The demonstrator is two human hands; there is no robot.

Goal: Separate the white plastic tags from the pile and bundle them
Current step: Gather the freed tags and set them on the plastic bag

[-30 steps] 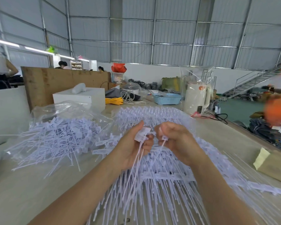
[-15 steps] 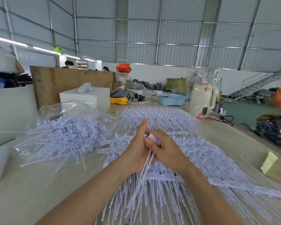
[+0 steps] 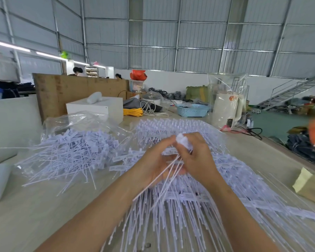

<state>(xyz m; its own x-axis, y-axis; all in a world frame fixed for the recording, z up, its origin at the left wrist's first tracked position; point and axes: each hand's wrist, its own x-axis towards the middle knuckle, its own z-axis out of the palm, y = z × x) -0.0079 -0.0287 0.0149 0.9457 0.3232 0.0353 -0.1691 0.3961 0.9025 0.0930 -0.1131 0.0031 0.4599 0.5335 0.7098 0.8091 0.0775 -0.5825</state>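
While hands (image 3: 178, 157) grip tags (image 3: 183, 141), pile (image 3: 225, 171) surrounds.

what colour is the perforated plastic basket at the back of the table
Light blue; the small perforated plastic basket shows best in the head view, beside the white kettle.

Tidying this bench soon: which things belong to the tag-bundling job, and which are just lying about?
Job: left hand, right hand, held tags, tag pile, bagged loose tags.
Lying about: blue basket, white kettle, yellow cord, white box.
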